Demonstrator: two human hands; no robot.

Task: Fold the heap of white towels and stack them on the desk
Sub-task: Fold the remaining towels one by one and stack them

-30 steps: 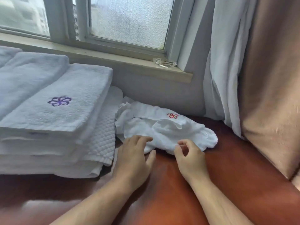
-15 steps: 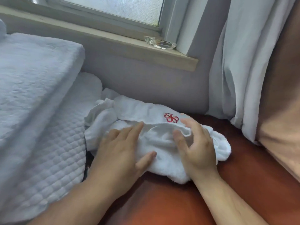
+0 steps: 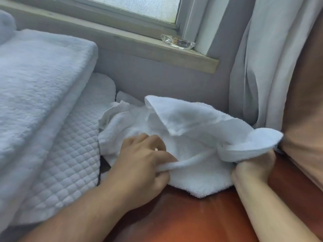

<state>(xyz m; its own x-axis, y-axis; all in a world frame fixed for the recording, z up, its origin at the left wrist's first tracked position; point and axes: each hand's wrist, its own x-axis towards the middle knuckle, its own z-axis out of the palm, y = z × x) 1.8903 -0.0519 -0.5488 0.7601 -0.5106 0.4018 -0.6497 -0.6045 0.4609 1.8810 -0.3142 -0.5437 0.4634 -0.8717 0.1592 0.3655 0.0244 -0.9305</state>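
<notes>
Now the small towel [image 3: 188, 147] is gripped along its near edge, left hand [image 3: 145, 165] and right hand [image 3: 257, 163] at opposite ends.

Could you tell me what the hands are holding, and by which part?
Both hold one small white towel: the left hand pinches its near hem, and the right hand has a fisted grip on its bunched right end.

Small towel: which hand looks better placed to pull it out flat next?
Probably the right hand: it grips a bunched corner of the small towel at its outer end. The left hand only pinches the front edge midway, close to the folded stack.
</notes>
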